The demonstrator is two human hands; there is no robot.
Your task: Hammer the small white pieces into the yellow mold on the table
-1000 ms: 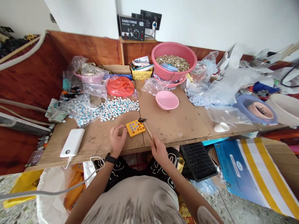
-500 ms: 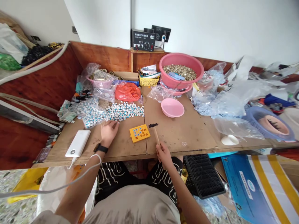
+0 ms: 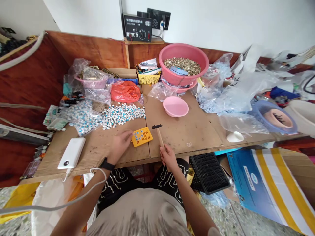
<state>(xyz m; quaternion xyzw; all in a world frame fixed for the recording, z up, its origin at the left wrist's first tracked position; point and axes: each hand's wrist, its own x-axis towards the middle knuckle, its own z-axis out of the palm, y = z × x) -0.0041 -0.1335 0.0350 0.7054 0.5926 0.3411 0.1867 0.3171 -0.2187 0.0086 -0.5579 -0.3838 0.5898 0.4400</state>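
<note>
My right hand [image 3: 169, 157] is closed round the wooden handle of a small hammer [image 3: 159, 135], its black head pointing away from me above the tabletop. At the left edge of a yellow tray [image 3: 145, 140] is my left hand [image 3: 120, 146], fingertips pinched together; whatever they hold is too small to make out. The tray has rows of square pockets, several filled with small blue-and-white pieces and others showing brown. Beyond my left hand lies a spread pile of white-and-blue small pieces [image 3: 123, 114].
A white power bank [image 3: 72, 153] with a cable lies at the left. Ahead stand a pink bowl [image 3: 176, 107], a large pink basin [image 3: 184, 49] of metal bits and a red bag [image 3: 125, 91]. Plastic bags [image 3: 236, 98] and a blue basket [image 3: 258, 114] crowd the right.
My left hand has moved from the near edge of the pile rightward to the tray's left edge, its fingers drawing together. My right hand still holds the hammer. The view has shifted slightly.
</note>
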